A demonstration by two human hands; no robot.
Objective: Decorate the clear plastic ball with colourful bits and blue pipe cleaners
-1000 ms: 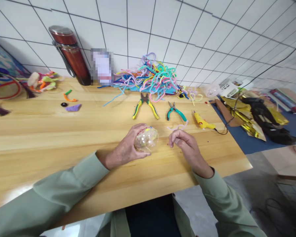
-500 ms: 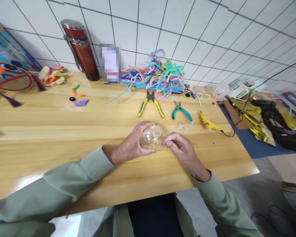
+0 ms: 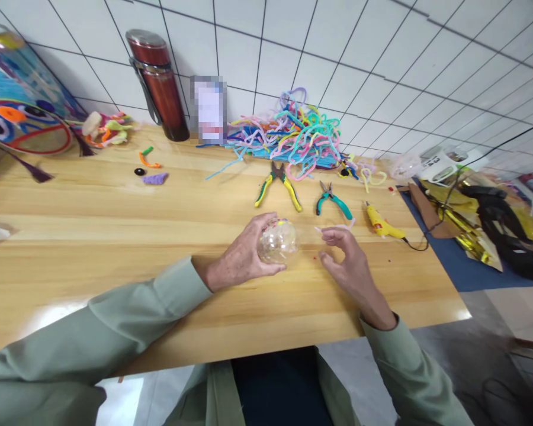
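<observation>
My left hand (image 3: 249, 251) is wrapped around the left side of a clear plastic ball (image 3: 279, 241), held just over the table. Small coloured bits show through the ball's upper part; I cannot make out what they are. Apart from the ball, to its right, my right hand (image 3: 344, 260) hovers with thumb and fingers spread and nothing visible between them. A pale pink pipe cleaner (image 3: 352, 223) lies just beyond its fingertips. Farther back rest yellow-and-green pliers (image 3: 279, 186) and teal pliers (image 3: 335, 201).
A heap of coloured pipe cleaners (image 3: 293, 133) lies along the wall, beside a phone (image 3: 209, 112) and a red-brown flask (image 3: 162, 89). On the right is a yellow glue gun (image 3: 382, 222) with its cord. A purple piece (image 3: 154, 178) lies at the left.
My right hand has drawn away from the ball toward the right, and its pinched fingers have spread. The left hand keeps its hold on the ball. The view has shifted slightly.
</observation>
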